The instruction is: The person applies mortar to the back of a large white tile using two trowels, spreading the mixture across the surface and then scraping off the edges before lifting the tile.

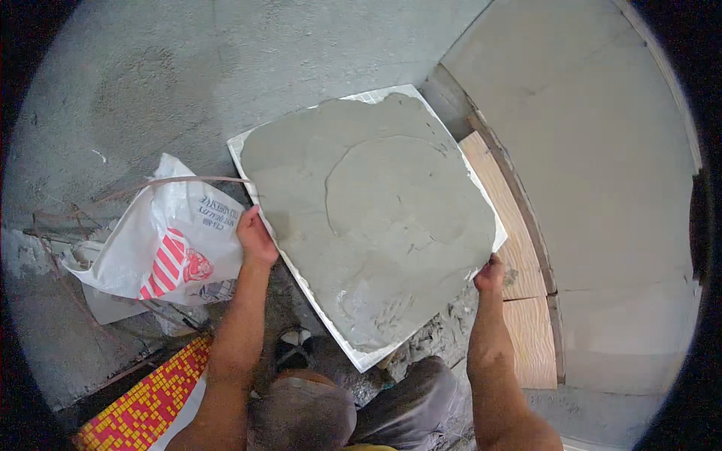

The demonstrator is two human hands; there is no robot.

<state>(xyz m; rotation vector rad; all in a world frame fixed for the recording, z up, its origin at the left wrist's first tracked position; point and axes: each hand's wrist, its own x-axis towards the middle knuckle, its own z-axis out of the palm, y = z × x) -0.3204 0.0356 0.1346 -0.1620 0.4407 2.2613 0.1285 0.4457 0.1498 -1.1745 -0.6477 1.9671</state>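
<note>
A large square tile (323,299) is held up in front of me, tilted, its white edges showing around a thick coat of wet grey mortar (391,195). A curved line is scored in the mortar. My left hand (257,239) grips the tile's left edge, fingers wrapped around it. At the right corner, my right hand (490,274) is closed on the edge, its fingertips partly hidden. Close to my left hand lies a crumpled white bag (162,214) with red stripes.
Wood-patterned tiles (519,248) run along the base of the right-hand wall (594,150). A rough grey cement surface (150,83) spreads beyond the tile. At lower left sits a red-and-yellow checked board or box (150,398). A thin strap (199,179) extends over the bag.
</note>
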